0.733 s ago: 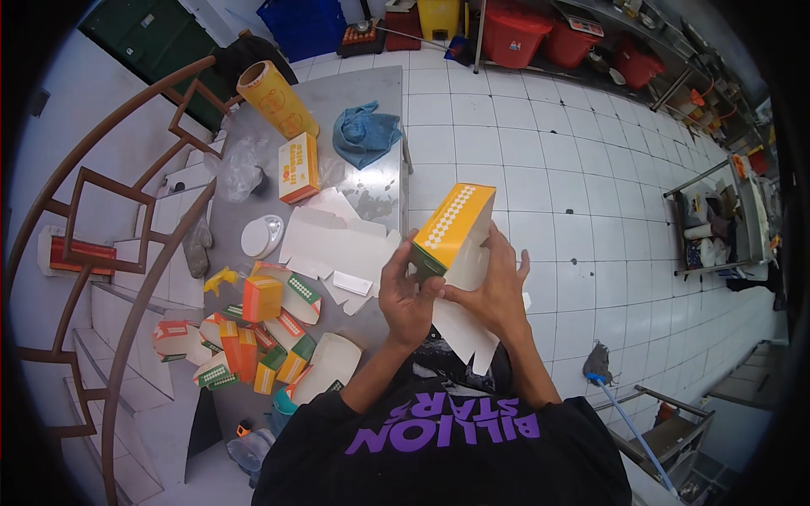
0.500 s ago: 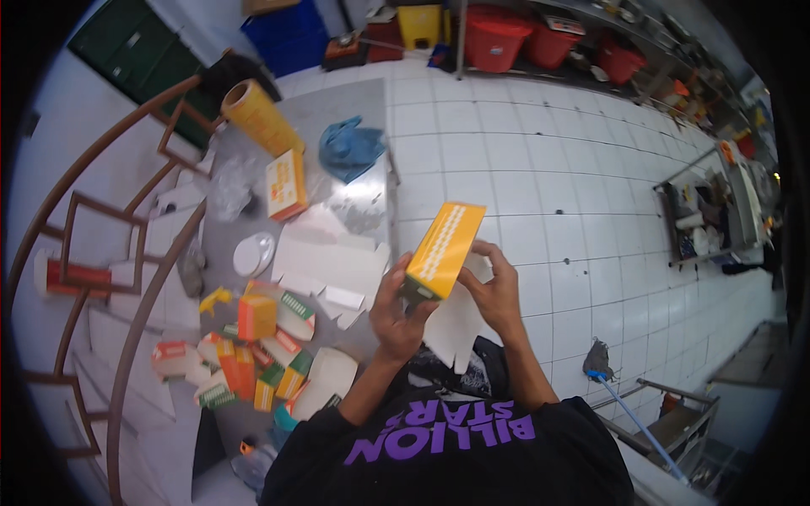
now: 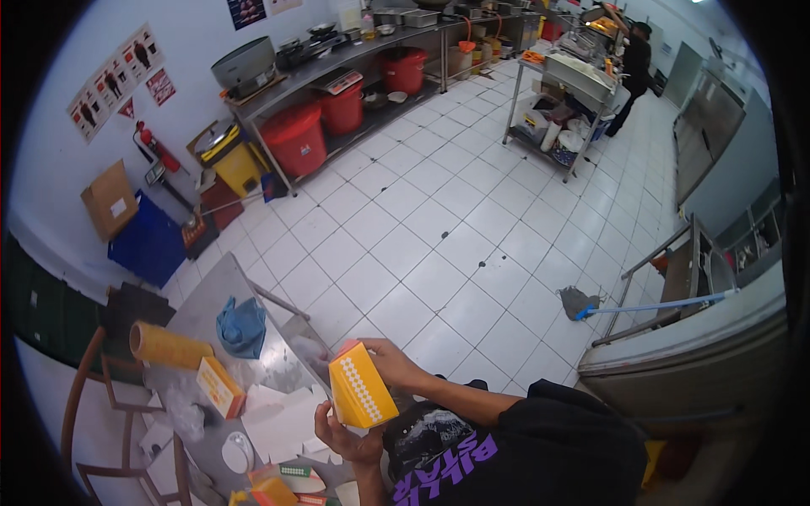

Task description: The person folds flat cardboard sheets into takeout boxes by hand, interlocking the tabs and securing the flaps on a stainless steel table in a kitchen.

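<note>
Above the near edge of the metal table (image 3: 202,308), a yellow box (image 3: 361,386) is held up in the air between both hands, tilted, with its dotted white strip facing the camera. The left hand (image 3: 339,432) is wrapped around the lower end of the box from below, and the right hand (image 3: 381,356) is closed over its upper end, so the box is grasped by both and rests on nothing. On the table, well apart from the box, a second small box (image 3: 219,387) of the same orange-yellow kind is seen standing, with a yellow roll (image 3: 169,345) and a crumpled blue bag (image 3: 241,325) beyond it; flat white sheets (image 3: 283,417) are spread nearer, beside a round white lid (image 3: 237,452), and a heap of coloured cartons (image 3: 283,485) is cut off by the lower edge. The step in hand is judged to be the folding or closing of the box, or a check of its ends; whether its flaps are shut cannot be told, since they are covered by the hands. For the next move a firm hold at one end would be called for while the other end is worked, and free space on the table would be needed to set the box down upright.
</note>
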Demonstrator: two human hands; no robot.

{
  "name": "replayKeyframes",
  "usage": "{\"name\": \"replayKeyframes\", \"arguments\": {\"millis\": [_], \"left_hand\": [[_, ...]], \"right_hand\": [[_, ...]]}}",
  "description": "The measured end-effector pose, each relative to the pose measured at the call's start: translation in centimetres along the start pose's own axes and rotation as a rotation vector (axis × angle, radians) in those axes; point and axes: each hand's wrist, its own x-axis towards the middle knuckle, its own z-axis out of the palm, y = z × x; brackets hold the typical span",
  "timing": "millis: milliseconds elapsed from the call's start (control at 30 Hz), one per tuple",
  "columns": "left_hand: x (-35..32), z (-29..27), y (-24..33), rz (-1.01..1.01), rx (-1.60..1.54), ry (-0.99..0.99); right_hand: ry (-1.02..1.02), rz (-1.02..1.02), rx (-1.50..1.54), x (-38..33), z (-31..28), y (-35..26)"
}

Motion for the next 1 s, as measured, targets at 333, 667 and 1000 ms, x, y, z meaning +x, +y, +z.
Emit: {"name": "replayKeyframes", "arguments": {"millis": [333, 667, 1000], "left_hand": [[0.8, 1.0, -1.6, -0.072, -0.207, -0.312], [4.8, -1.0, 1.5, -0.661, -0.66, -0.287], [2.9, 1.0, 0.9, -0.542, -0.522, 0.119]], "right_hand": [[-0.006, 0.06, 0.453, -1.1, 0.4, -3.7], [-0.009, -0.144, 0.019, -3.1, 2.1, -2.7], [-0.092, -0.209, -0.028, -3.5, 3.5, -2.5]]}}
